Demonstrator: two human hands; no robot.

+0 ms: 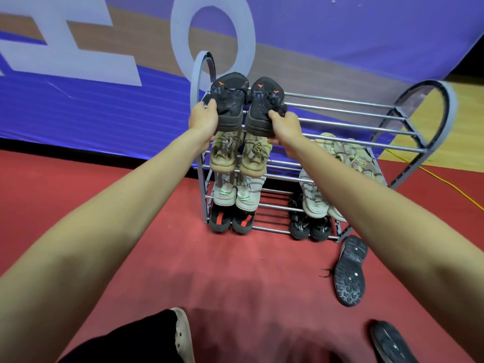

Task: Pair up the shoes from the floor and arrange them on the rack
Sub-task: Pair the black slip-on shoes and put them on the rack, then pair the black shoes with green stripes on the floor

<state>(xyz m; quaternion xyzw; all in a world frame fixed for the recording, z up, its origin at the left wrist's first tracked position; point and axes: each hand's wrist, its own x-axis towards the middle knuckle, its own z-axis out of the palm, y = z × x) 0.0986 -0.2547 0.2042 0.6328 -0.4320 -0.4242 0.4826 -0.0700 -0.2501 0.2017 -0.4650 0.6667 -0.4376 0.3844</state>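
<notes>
A grey metal shoe rack (pixel 340 108) stands on the red floor. My left hand (pixel 203 119) grips one black shoe with orange marks (pixel 230 98) by its heel. My right hand (pixel 284 128) grips its twin (pixel 264 100). Both black shoes lie side by side at the left end of the top shelf. Below them sit a tan pair (pixel 238 153), a white pair (pixel 235 192) and a black-and-red pair (pixel 231 221). On the right side are a beige pair (pixel 348 155), a white shoe (pixel 314 195) and a black pair (pixel 310 227).
A black shoe (pixel 349 271) lies sole-up on the floor by the rack's right foot. Another dark shoe (pixel 390 341) lies at the bottom right. My own foot in a beige clog (pixel 183 334) shows at the bottom. A yellow cable (pixel 445 182) runs on the right. A blue banner (pixel 104 100) hangs behind.
</notes>
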